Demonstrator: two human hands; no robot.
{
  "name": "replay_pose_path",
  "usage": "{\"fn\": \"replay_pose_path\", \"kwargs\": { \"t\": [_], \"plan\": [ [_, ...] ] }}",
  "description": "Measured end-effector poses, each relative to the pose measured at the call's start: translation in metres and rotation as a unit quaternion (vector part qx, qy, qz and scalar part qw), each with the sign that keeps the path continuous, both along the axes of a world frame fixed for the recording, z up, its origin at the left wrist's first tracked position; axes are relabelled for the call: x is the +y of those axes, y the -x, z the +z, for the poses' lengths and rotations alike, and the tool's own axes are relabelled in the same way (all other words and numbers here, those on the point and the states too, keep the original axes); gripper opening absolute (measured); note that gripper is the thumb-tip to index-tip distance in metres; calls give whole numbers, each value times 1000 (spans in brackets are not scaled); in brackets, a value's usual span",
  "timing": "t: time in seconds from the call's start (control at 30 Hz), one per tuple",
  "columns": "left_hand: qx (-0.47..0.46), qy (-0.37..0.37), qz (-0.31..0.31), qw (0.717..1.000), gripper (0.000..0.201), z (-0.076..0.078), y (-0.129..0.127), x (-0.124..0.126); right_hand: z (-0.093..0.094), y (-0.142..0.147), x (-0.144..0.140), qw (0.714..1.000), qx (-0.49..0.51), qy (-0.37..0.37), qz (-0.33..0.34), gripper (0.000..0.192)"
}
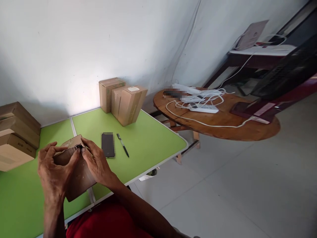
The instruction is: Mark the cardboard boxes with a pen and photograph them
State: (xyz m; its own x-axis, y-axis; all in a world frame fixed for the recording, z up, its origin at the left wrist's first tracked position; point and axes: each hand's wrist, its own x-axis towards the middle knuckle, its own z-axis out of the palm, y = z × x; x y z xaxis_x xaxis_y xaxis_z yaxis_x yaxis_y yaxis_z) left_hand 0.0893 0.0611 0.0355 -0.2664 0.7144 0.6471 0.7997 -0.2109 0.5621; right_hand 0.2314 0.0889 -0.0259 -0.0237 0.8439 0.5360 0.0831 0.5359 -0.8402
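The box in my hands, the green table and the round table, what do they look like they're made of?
Box: plain brown cardboard, matte, with folded flaps; both the left hand and right hand hold it. Green table: smooth, faintly glossy top, probably laminate or painted board, with a pale metal-looking edge. Round table: wood, grain visible, satin finish.

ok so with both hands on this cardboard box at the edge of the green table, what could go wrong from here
1. The cardboard box sits at the near edge of the green table, gripped by the left hand and right hand; a slip might send it off the table.
2. The phone and pen lie close beside the right hand; a sweep of the box could knock them.
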Motion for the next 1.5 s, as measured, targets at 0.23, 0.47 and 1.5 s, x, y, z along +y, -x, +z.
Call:
{"fn": "replay_pose_path", "kwargs": {
  "t": [0.23, 0.47, 1.5],
  "plan": [
    [23, -28, 0, 999, 28, 0, -1, -1, 6, 0, 0, 996, -71, -40, -48, 41],
    [20, -20, -14, 1000, 26, 0, 3, 0, 24, -11, 2, 982, -179, -35, -44, 30],
    [87, -39, -75, 993, 20, -6, 12, 4, -56, -148, 18, 825, -276, 420, -257, 15]
  ]
}}
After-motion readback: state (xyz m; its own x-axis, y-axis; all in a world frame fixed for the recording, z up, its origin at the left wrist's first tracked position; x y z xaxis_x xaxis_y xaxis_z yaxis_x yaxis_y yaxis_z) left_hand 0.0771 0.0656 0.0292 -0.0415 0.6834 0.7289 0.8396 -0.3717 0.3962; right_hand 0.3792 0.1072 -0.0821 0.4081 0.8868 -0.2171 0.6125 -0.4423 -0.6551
